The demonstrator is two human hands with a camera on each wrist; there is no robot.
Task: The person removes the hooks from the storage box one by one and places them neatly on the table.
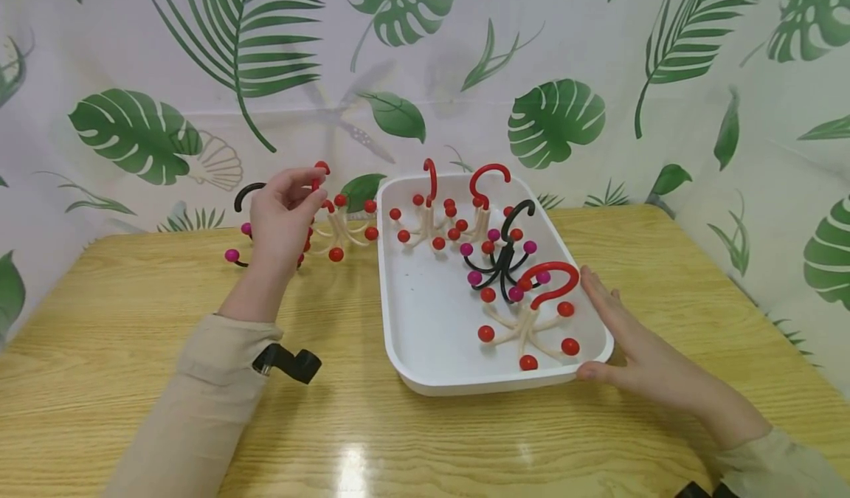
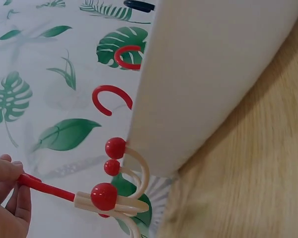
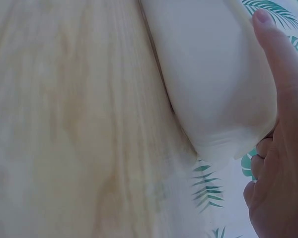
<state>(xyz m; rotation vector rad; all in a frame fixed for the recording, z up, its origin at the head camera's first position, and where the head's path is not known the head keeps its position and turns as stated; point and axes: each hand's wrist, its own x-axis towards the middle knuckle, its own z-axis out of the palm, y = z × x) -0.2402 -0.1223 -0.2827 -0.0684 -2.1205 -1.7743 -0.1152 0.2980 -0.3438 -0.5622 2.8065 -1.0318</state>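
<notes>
My left hand [image 1: 285,206] pinches the red hook of a cream multi-arm hanger [image 1: 339,225] with red ball tips, left of the white tray [image 1: 390,313]. The left wrist view shows finger and thumb on the red hook, with the cream arms [image 2: 139,168] angled away. My right hand [image 1: 637,354] rests against the tray's near right corner, fingers fairly straight along the outer side, thumb at the rim. Inside the tray stand a black hanger [image 1: 505,258] with magenta balls and cream hangers with red hooks, one of them nearest the front [image 1: 526,328].
Behind the left hand, partly hidden, stands a black hanger with a hook [image 1: 247,195] and magenta balls. More red balls show beside that hand. A leaf-patterned cloth [image 1: 465,55] backs the wooden table [image 1: 332,424].
</notes>
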